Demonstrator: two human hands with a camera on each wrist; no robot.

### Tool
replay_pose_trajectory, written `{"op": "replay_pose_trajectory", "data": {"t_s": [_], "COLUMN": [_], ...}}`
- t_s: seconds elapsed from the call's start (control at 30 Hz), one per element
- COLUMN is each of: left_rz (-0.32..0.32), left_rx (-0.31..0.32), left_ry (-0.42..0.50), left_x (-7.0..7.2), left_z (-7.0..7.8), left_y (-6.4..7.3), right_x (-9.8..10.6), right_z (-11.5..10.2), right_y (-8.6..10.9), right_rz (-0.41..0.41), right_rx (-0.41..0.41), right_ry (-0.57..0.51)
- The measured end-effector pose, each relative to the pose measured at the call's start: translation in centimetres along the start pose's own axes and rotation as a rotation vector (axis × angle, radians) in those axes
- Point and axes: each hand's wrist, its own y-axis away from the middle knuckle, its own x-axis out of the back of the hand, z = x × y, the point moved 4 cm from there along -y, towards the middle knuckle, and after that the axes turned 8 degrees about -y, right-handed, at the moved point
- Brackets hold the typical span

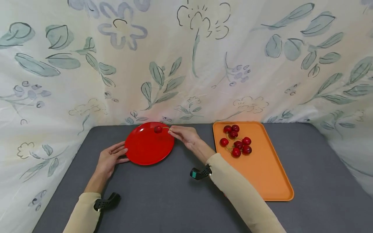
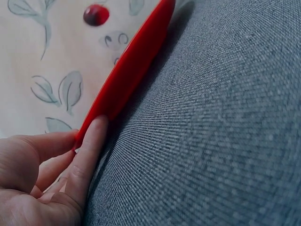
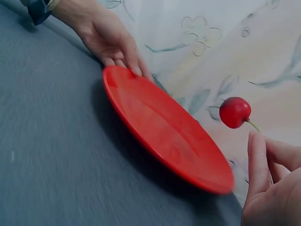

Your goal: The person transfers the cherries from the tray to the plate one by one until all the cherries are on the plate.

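Soft, even light fills the head view, warming the patterned backdrop (image 1: 209, 64) and leaving a small white glare on the red plate (image 1: 150, 145). Both wrist views are dimmer and cooler. In the left one, a cherry (image 2: 96, 15) is blurred, by motion or poor focus, hard to say which. In the right, a soft-edged shadow lies along the plate's lower edge on the grey tabletop (image 3: 47, 141).

Lower left: the left hand (image 2: 51, 176) grips the plate (image 2: 124, 73). Upper left: cherry (image 2: 96, 15), blurred. Right: grey cloth (image 2: 211, 117).
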Motion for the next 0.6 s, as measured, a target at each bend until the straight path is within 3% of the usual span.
{"op": "replay_pose_trajectory", "data": {"t_s": [0.33, 0.6], "left_rz": [-0.013, 0.001], "left_rx": [-0.01, -0.027], "left_ry": [0.009, 0.017], "left_x": [0.2, -0.3], "left_z": [-0.3, -0.2], "left_y": [1.0, 1.2], "right_x": [-2.7, -3.4], "right_z": [3.5, 3.5], "right_y": [-1.0, -1.7], "right_rz": [0.147, 0.288], "right_rx": [0.101, 0.257], "right_ry": [0.177, 0.251]}}
